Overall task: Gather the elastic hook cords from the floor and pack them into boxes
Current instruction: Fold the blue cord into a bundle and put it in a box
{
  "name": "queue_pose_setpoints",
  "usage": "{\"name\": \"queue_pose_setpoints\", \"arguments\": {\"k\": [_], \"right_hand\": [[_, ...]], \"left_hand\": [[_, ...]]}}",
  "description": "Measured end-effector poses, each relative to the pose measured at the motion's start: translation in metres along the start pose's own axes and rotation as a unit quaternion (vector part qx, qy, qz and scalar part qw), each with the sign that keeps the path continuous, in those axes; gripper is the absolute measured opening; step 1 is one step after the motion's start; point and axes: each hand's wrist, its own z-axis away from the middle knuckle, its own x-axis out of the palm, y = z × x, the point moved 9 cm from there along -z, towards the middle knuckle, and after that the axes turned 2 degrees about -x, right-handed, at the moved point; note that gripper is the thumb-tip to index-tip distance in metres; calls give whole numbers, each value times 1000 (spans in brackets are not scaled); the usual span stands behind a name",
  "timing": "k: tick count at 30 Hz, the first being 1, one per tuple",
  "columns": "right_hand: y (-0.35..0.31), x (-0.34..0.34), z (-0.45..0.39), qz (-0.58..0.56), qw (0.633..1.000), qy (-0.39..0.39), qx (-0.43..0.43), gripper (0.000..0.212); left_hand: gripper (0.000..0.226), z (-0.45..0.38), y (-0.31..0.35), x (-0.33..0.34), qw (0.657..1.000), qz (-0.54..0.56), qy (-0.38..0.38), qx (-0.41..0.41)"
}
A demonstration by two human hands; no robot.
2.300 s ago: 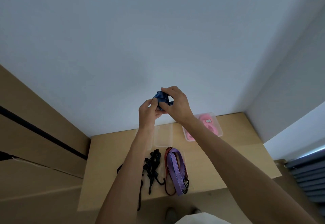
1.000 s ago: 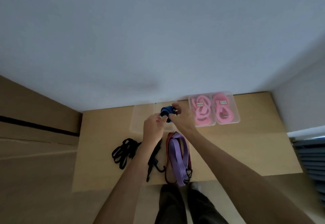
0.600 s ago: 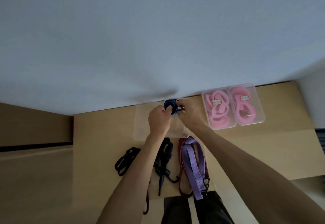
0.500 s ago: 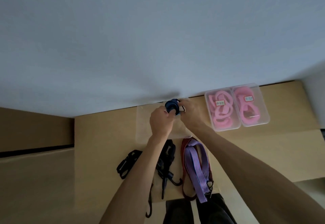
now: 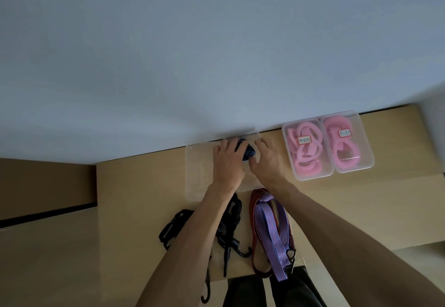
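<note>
Against the wall, I'm seeing both hands, left hand (image 5: 227, 162) and right hand (image 5: 266, 161), gripping the blue cord bundle (image 5: 246, 150) inside the clear box (image 5: 196, 174); black cords (image 5: 228, 227) and purple cord (image 5: 272, 232) lying nearby, pink-filled boxes (image 5: 327, 145) sitting rightward.

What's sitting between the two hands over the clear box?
In the head view, the coiled blue cord lies between the left hand and right hand, pressed down into the clear box by both.

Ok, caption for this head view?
Both hands press a coiled blue cord into a clear box beside two boxes of pink cords.
</note>
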Motion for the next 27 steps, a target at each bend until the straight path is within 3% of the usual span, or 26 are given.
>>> {"name": "queue_pose_setpoints", "arguments": {"k": [5,9,16,21,27], "right_hand": [[10,0,5,3,1000,3,1,51],[8,2,8,-9,1000,0,-7,60],[12,4,6,-13,1000,15,7,54],[17,0,0,19,998,47,28,73],[21,2,2,-4,998,25,49,53]], "left_hand": [[39,4,-4,1,996,-12,39,-75],[49,4,-11,-1,990,-28,59,-126],[36,7,-14,-3,990,-1,103,-95],[29,8,-8,-4,986,7,140,-93],[42,13,-11,2,988,37,110,-104]]}}
